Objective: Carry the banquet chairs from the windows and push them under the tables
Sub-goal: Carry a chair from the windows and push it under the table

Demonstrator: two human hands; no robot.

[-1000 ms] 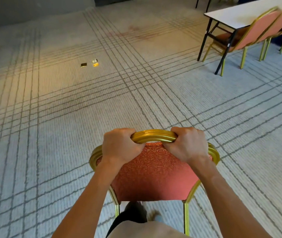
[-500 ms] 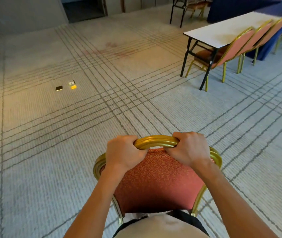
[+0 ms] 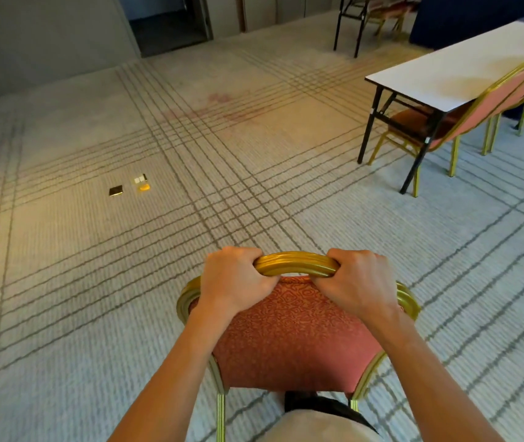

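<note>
I hold a banquet chair in front of my body; it has a gold frame and a red patterned backrest. My left hand and my right hand both grip the curved gold top rail, one at each side of its middle. The seat and most of the legs are hidden below the backrest. A white folding table with black legs stands at the upper right. Two or more matching chairs are pushed under its near side.
Grey carpet with crossing dark lines covers the floor. Small floor sockets sit at the middle left. A dark doorway opens at the far wall. Another folding table and a blue-draped table stand at the top right.
The view has tilted up and moved forward with the chair. The white table and its chairs show more fully at the right, and the doorway has come into view. Both hands keep the same grip.
</note>
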